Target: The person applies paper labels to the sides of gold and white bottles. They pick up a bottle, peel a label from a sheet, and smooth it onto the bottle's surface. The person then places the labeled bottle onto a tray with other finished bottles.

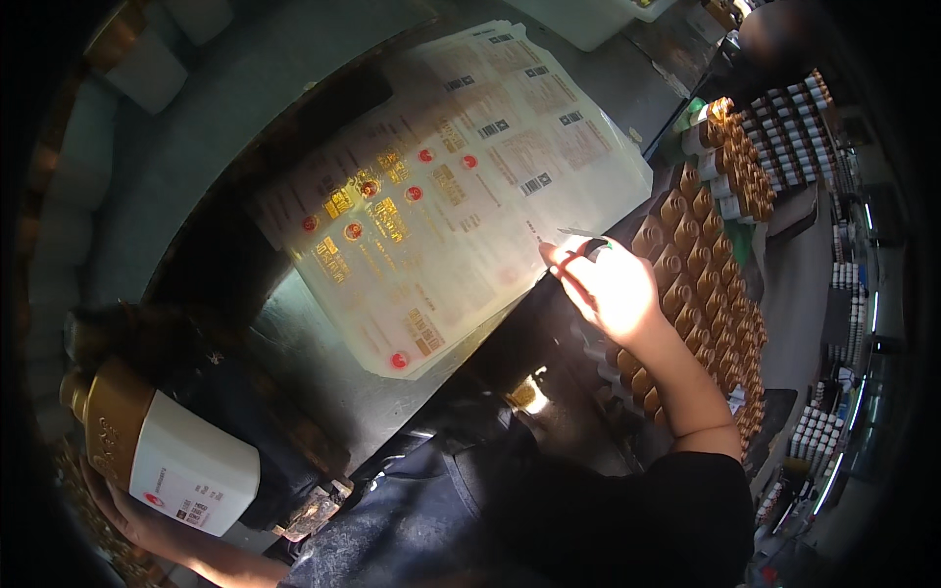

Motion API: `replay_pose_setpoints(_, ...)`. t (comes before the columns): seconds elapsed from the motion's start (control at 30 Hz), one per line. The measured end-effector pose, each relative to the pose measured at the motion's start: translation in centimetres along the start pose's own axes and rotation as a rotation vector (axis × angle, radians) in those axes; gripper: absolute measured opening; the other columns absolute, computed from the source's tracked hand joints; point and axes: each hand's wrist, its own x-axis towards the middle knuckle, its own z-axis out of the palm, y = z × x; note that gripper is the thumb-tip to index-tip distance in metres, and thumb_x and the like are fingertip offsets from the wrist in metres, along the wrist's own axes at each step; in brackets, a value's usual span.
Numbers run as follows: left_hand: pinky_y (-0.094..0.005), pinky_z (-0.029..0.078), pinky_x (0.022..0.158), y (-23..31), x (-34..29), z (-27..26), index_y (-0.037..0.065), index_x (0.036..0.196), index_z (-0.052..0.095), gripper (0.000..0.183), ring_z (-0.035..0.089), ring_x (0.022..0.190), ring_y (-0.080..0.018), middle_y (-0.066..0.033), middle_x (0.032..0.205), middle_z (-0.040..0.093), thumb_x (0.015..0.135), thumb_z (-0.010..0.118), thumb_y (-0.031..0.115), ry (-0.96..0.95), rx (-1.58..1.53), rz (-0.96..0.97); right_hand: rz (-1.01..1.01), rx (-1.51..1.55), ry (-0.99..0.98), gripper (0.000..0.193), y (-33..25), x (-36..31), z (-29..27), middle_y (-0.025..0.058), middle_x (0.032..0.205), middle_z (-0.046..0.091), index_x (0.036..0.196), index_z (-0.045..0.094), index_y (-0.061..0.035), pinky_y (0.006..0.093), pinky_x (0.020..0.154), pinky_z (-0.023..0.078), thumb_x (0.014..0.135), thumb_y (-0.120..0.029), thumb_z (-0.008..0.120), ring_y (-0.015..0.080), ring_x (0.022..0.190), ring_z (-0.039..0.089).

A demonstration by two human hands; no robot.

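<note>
At the lower left my left hand (116,510) curls round the far side of a white bottle (196,465) with a gold shoulder and a printed front. The bottle lies tilted, its neck toward the left, and most of my fingers are behind it. My right hand (618,294) is pinched at the right edge of a stack of clear printed label sheets (500,211). A thin, flat, greyish tool (580,233) sticks out from its fingers; its exact kind is unclear. Gold print, red round marks and dark code blocks cover the sheets.
The sheets lie on a metal table (304,328) with a dark curved edge. Rows of gold-topped bottles (696,274) stand at the right, beside my right forearm. More stacked bottles (799,127) stand farther back. White containers (142,73) line the far left.
</note>
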Motion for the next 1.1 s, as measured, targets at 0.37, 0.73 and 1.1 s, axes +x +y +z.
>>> replay_pose_setpoints(0.37, -0.0397, 0.038, 0.107, -2.2, 0.5, -2.3, 0.001, 0.140, 0.046, 0.043, 0.047, 0.130, -0.0281, -0.0141, 0.145, 0.046, 0.099, 0.041, 0.016, -0.091, -0.237, 0.046, 1.272, 1.288, 0.082, 0.021, -0.4, -3.7, 2.7, -0.0013, 0.068, 0.057, 0.089, 0.061, -0.0066, 0.0222, 0.053, 0.042, 0.093, -0.027, 0.066, 0.0075, 0.057, 0.052)
replay_pose_setpoints(0.73, -0.0402, 0.040, 0.109, -5.4, 1.8, -5.0, -0.003, 0.135, 0.047, 0.039, 0.049, 0.127, -0.0278, -0.0157, 0.139, 0.050, 0.100, 0.044, 0.013, -0.119, -0.425, 0.081, 0.586, 0.523, 0.122, 0.012, 0.1, -2.7, -1.1, -0.0015, 0.066, 0.057, 0.084, 0.064, -0.0017, 0.0241, 0.055, 0.039, 0.087, -0.013, 0.068, 0.0074, 0.059, 0.050)
replay_pose_setpoints(1.1, -0.0452, 0.023, 0.113, -1.0, 4.0, -4.4, 0.010, 0.124, 0.065, 0.033, 0.036, 0.135, -0.0311, -0.0069, 0.127, 0.062, 0.097, 0.052, 0.026, -0.470, -0.022, 0.566, -0.113, 0.753, -0.293, 0.016, -23.1, 18.5, -9.9, 0.0010, 0.059, 0.054, 0.083, 0.064, -0.0013, 0.0252, 0.051, 0.039, 0.081, -0.016, 0.072, 0.0082, 0.054, 0.048)
